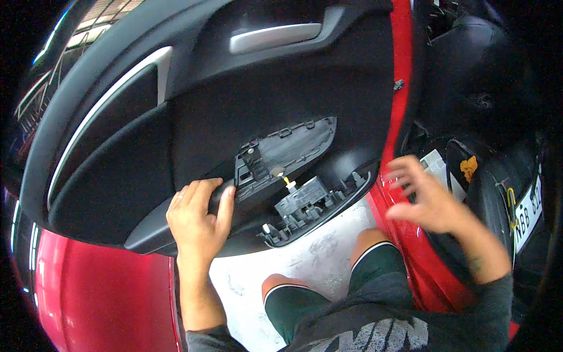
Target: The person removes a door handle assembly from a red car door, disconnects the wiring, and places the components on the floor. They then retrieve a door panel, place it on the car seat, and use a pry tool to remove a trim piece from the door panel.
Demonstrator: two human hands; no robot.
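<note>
My left hand (202,220) lies on the black door armrest (155,232), its fingers over the edge and its thumb spread apart. Just right of it, a long opening (293,146) in the armrest shows grey plastic inside. A window switch panel (302,196) is out of that opening, underside up, at the near side of the armrest. A yellow wire with a white connector (291,185) runs between the opening and the panel. My right hand (425,196), slightly blurred, is in the air over the red door sill (404,229), fingers apart and holding nothing.
The open car door's trim panel (281,88) fills the upper left, with a silver inner handle (275,38). Beyond my right hand are a white box-like thing (443,173), an orange cloth (468,168) and a licence plate (528,214). My legs stand over a pale floor (246,293).
</note>
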